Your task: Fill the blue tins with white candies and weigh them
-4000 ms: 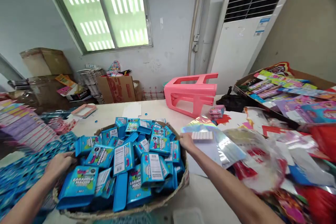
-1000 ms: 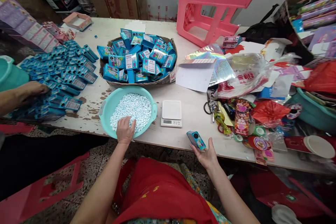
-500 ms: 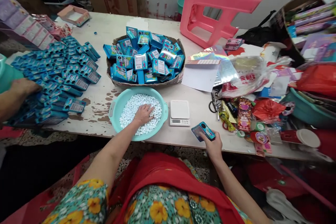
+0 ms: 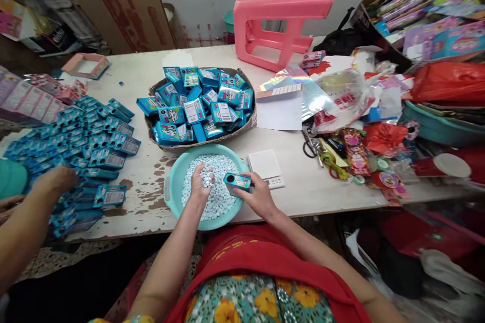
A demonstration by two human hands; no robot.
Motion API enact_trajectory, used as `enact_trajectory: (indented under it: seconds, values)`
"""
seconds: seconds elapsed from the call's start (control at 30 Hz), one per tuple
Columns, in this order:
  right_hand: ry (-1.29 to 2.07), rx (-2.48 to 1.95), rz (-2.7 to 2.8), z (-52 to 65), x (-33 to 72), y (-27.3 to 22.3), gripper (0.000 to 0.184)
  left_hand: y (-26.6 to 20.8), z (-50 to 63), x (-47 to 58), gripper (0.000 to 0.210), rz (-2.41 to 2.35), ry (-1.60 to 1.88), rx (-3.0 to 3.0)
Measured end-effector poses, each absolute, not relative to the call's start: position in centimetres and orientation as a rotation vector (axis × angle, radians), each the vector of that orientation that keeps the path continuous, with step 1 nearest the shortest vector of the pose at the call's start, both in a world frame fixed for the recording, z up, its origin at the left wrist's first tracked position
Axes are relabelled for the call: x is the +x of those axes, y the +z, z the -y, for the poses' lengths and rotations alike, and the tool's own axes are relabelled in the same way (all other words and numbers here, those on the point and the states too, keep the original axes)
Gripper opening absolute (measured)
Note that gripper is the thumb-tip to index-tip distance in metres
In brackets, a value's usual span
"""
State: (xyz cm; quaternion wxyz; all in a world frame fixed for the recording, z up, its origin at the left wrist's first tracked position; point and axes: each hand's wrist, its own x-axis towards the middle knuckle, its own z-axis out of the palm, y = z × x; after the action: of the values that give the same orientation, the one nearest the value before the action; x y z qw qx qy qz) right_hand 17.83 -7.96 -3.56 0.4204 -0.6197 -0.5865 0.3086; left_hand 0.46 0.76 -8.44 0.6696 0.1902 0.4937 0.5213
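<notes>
My left hand is cupped palm-up over the turquoise basin, with several small white candies in its curled fingers. More white candies fill the basin beneath it. Over the basin's right side, my right hand grips a small blue candy box, whose end with a dark round hole faces up. Partly behind my right hand, the white kitchen scale lies beside the basin. Just past the basin stands a cardboard carton heaped with blue candy boxes.
At the left, another person's hand reaches among rows of blue boxes. A pink plastic stool lies on its side at the back. Scissors, wrappers and plastic bags crowd the table's right.
My left hand has lifted out of the candies and turned palm up with some in it. My right hand has brought the blue box leftward over the basin. The view has shifted.
</notes>
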Motion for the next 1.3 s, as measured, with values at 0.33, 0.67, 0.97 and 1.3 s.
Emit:
enact_trajectory:
  seconds: [0.33,0.67,0.97,1.3]
  values:
    - [0.674,-1.541,1.899,4.5,15.1,-4.8,0.034,-3.4,-0.4,1.8,0.023,-0.946,1.465,0.323]
    - [0.712,-1.507,1.858,4.8,14.6,-4.1,0.033,-2.9,-0.3,1.2,0.023,-1.037,1.471,0.452]
    - [0.768,-1.511,1.785,4.9,14.4,-4.4,0.033,-2.7,0.0,1.3,0.024,-1.033,1.464,0.555]
    - [0.728,-1.525,1.747,5.3,14.1,-3.6,0.033,-2.2,0.3,1.4,0.024,-1.046,1.487,0.58]
